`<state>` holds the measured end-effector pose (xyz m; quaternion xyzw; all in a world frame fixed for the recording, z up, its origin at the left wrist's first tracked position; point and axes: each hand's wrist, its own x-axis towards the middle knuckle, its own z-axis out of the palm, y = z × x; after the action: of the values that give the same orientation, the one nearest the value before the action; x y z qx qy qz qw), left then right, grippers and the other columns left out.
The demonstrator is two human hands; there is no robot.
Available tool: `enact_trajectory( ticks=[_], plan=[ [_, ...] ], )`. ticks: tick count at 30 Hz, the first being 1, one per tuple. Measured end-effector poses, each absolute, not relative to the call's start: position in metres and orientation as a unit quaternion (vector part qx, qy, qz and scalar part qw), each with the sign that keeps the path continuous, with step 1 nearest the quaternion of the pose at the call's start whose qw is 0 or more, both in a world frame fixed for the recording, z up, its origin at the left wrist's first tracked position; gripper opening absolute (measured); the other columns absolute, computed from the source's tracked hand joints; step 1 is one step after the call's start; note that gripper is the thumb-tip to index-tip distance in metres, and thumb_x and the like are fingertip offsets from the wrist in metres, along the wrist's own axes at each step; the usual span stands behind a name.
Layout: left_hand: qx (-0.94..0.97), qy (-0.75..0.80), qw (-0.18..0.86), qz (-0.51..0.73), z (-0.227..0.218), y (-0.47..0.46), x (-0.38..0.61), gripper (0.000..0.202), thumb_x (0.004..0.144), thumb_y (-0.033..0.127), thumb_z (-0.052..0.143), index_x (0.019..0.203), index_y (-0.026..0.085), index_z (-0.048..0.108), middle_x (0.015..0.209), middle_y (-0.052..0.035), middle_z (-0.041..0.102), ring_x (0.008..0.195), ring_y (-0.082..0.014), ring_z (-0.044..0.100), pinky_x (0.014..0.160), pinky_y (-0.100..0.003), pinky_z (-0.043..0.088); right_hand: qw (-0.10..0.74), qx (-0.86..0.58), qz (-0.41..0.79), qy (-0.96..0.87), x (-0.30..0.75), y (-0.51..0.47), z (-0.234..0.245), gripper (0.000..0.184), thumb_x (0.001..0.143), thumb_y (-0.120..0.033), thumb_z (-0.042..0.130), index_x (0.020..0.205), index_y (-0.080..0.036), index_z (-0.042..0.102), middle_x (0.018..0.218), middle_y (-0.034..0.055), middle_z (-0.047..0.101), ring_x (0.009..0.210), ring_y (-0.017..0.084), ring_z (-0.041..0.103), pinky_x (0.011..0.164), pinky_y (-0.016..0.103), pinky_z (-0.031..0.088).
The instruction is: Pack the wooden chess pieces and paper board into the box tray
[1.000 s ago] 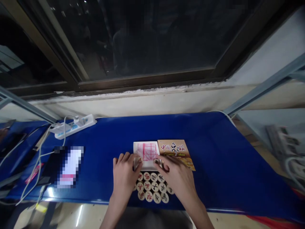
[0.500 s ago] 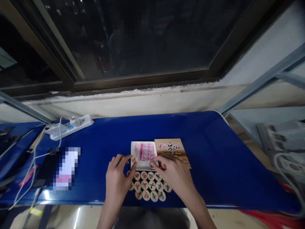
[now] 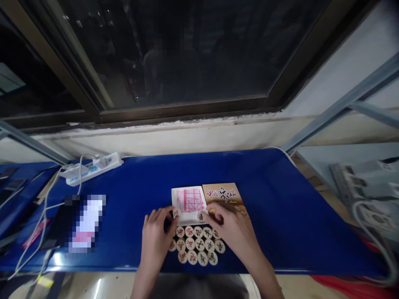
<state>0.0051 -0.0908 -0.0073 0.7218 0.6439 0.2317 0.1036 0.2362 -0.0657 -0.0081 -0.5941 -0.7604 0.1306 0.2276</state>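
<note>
My left hand [image 3: 159, 226] pinches a round xiangqi piece with a red character [image 3: 176, 212] between thumb and fingers, over the left side of a shallow white box tray [image 3: 183, 217]. At the tray's lower right, my right hand [image 3: 229, 222] has its thumb and fingertips on a xiangqi piece with a black character [image 3: 201, 216]. A sheet with red lines [image 3: 190, 200] lies inside the tray. Just below, several more pieces [image 3: 198, 243] with red or black characters lie face up in rows, the outer ones partly covered by my hands.
The brown Chinese chess box lid [image 3: 223, 192] touches the tray's right side, partly under my right hand. On the left of the blue table [image 3: 149, 174] are a white power strip [image 3: 95, 168], cables and a pixelated bright object [image 3: 89, 224]. A window stands behind.
The camera view has shifted slightly. My left hand has lowered its piece a little toward the tray, and my right fingers have drawn back slightly, showing more of the black-character piece.
</note>
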Motion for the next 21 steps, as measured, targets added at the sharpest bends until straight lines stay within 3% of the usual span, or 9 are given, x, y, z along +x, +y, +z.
enact_trajectory(
  ticks=[7, 12, 16, 21],
  plan=[
    [0.726, 0.635, 0.111, 0.239, -0.01, -0.083, 0.003, 0.017, 0.094, 0.027, 0.059, 0.109, 0.024, 0.067, 0.081, -0.0017, 0.068, 0.078, -0.0225, 0.062, 0.07, -0.033, 0.043, 0.233, -0.57, 0.15, -0.773, 0.235, -0.067, -0.016, 0.005, 0.09, -0.028, 0.062, 0.094, -0.025, 0.063, 0.068, -0.0033, 0.056, 0.069, 0.015, 0.058, 0.063, 0.028, 0.041],
    [0.724, 0.629, 0.105, 0.262, -0.007, -0.079, 0.002, 0.016, 0.094, 0.027, 0.059, 0.107, 0.024, 0.068, 0.08, -0.0014, 0.067, 0.075, -0.0216, 0.062, 0.072, -0.034, 0.047, 0.24, -0.566, 0.154, -0.774, 0.234, -0.063, -0.013, 0.01, 0.094, -0.03, 0.058, 0.087, -0.024, 0.062, 0.068, -0.0029, 0.055, 0.067, 0.014, 0.057, 0.061, 0.027, 0.04],
    [0.707, 0.633, 0.098, 0.3, 0.0, -0.081, 0.0, 0.015, 0.096, 0.029, 0.057, 0.106, 0.023, 0.067, 0.095, -0.0041, 0.069, 0.081, -0.0208, 0.063, 0.076, -0.034, 0.051, 0.247, -0.566, 0.156, -0.771, 0.237, -0.064, -0.009, 0.016, 0.096, -0.034, 0.056, 0.086, -0.024, 0.064, 0.064, -0.0038, 0.054, 0.062, 0.013, 0.055, 0.06, 0.027, 0.039],
    [0.685, 0.635, 0.091, 0.345, 0.009, -0.089, 0.001, 0.016, 0.095, 0.031, 0.06, 0.108, 0.024, 0.067, 0.092, -0.0036, 0.07, 0.076, -0.0188, 0.062, 0.067, -0.029, 0.051, 0.214, -0.559, 0.164, -0.784, 0.237, -0.059, -0.003, 0.006, 0.087, -0.031, 0.066, 0.087, -0.025, 0.068, 0.059, -0.0055, 0.055, 0.055, 0.012, 0.053, 0.054, 0.026, 0.034]
  ],
)
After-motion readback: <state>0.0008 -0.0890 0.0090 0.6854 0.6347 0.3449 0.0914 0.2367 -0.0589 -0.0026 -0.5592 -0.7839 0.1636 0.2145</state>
